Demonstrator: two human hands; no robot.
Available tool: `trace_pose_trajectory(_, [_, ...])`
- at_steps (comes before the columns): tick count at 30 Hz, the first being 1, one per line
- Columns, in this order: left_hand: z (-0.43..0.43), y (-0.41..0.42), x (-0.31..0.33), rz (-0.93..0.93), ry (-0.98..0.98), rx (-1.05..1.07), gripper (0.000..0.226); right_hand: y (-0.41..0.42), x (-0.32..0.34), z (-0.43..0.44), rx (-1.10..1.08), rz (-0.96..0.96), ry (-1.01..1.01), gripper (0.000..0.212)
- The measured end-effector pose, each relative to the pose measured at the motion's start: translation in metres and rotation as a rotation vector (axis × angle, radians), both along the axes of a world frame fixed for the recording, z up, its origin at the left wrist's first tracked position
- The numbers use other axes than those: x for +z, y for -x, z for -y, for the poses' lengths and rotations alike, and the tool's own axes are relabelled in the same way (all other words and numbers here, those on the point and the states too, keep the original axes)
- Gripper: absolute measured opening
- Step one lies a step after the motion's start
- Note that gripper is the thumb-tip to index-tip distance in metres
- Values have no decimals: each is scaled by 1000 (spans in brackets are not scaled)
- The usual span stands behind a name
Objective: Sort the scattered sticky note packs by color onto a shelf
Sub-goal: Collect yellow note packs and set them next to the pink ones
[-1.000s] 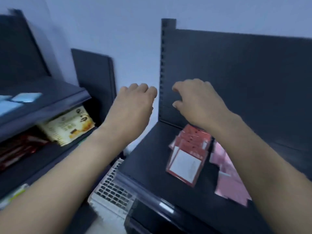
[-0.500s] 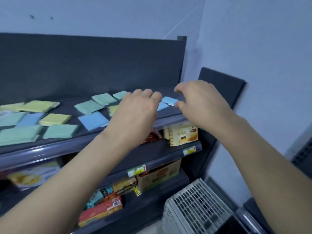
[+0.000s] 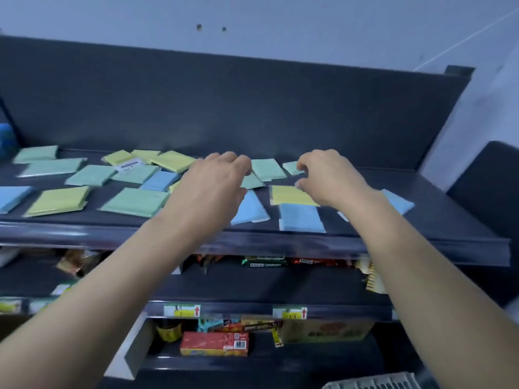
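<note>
Flat, squarish sticky note packs (image 3: pixel 134 202) in pale green, yellow and blue lie scattered, some overlapping, their wrappers faintly glossy, on the dark matte top shelf (image 3: pixel 446 220) before a dark back panel (image 3: pixel 252 102) and a pale wall (image 3: pixel 280 18). Over the middle packs hover the left hand (image 3: pixel 216 182) and right hand (image 3: pixel 330 175), both loosely curled, gripping nothing

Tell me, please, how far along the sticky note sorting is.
Little looks done here: green packs, yellow packs and blue packs lie mixed on the shelf. In hand: nothing; the left hand and right hand hover over the middle packs, fingers curled. Left: grouping all three colours.
</note>
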State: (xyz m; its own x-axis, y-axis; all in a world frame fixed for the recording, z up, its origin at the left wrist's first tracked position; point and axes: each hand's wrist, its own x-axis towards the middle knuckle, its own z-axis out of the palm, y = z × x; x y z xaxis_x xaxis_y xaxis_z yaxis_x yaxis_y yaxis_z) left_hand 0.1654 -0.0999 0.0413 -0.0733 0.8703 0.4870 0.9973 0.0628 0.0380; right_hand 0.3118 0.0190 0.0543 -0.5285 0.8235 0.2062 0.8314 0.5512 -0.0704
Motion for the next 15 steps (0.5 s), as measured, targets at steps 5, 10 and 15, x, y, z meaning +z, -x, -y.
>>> trace_pose_trajectory(5, [-43,6,-6,28,63,59,27,17,-20,-64,34,53,108,22])
trace_pose_trajectory(10, [-80,15,-21,29,154,120,27,28,-42,-112,31,175,309,26])
trace_pose_trajectory(15, [-101,30,-31,57,222,195,28,37,-57,-138,83,314,441,41])
